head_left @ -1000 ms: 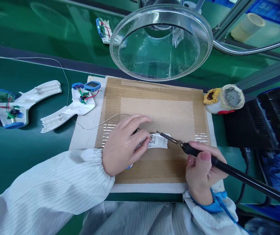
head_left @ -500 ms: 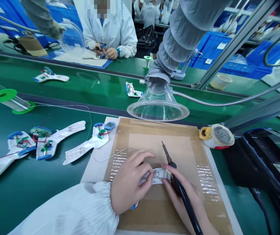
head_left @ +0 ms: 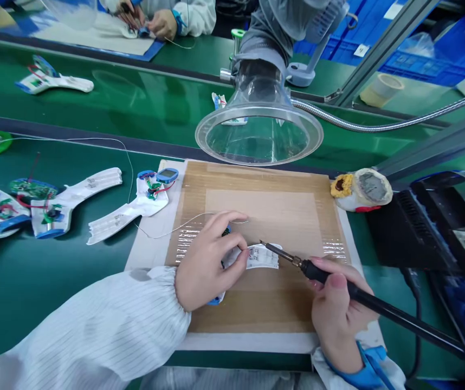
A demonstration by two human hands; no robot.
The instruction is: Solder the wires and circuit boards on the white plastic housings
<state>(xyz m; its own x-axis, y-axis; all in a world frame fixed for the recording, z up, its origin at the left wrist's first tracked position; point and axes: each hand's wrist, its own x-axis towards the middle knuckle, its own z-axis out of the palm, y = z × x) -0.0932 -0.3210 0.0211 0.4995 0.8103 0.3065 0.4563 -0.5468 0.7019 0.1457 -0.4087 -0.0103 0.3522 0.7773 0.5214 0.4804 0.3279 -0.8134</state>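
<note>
My left hand (head_left: pixel 212 260) has its thumb and finger pinched on a white plastic housing (head_left: pixel 263 257) lying on the board. The hand covers much of the housing; bits of blue edge and green circuit board peek out. Thin solder wire (head_left: pixel 152 238) runs to this hand, and its end shows past the index fingertip. My right hand (head_left: pixel 338 303) grips a soldering iron (head_left: pixel 399 316) by its black handle. The iron's tip points left, just above the housing near my left fingertips; whether it touches anything, I cannot tell.
Similar white housings with wired circuits (head_left: pixel 135 208) lie to the left. A clear fume-extraction hood (head_left: pixel 259 135) hangs over the taped cardboard board (head_left: pixel 252 314). On the right are a tip-cleaner pot with yellow sponge (head_left: pixel 342 187) and a black station (head_left: pixel 403 227). Another person's hands work across the bench.
My right hand has moved right and turned the iron from pointing up to pointing left, its tip now near my left hand. The view has tilted down.
</note>
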